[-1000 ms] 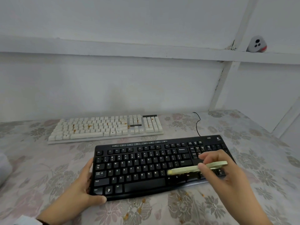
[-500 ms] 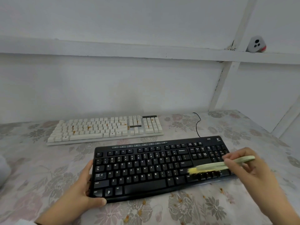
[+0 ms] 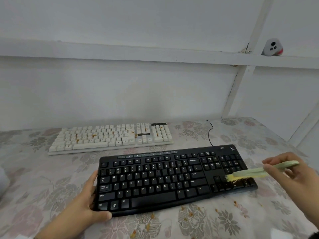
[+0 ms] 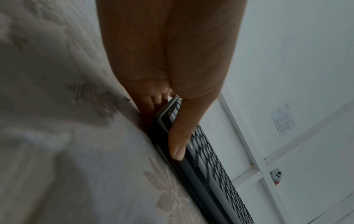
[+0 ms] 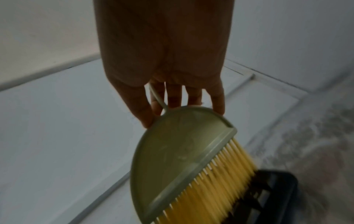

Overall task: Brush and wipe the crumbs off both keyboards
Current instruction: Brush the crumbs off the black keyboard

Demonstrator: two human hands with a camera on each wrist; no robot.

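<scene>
A black keyboard (image 3: 162, 178) lies on the flowered tablecloth (image 3: 34, 187) in front of me. My left hand (image 3: 86, 204) grips its near left corner, thumb along the front edge (image 4: 178, 142). My right hand (image 3: 284, 176) pinches a pale green hand brush (image 3: 259, 171) with yellow bristles (image 5: 210, 181). The bristles touch the keys at the keyboard's right end, near the arrow keys. Behind it lies a white keyboard (image 3: 110, 137) with brown crumbs among its keys. Brown crumbs (image 3: 189, 213) are scattered on the cloth before the black keyboard.
A black cable (image 3: 209, 133) runs from the black keyboard back to the wall. A small white device (image 3: 272, 47) sits on the wall ledge at upper right. Something white (image 3: 2, 180) shows at the far left edge.
My right hand has swept the brush rightward along the black keyboard, from its middle to the right end. More crumbs lie on the cloth at the right. The left hand has stayed put.
</scene>
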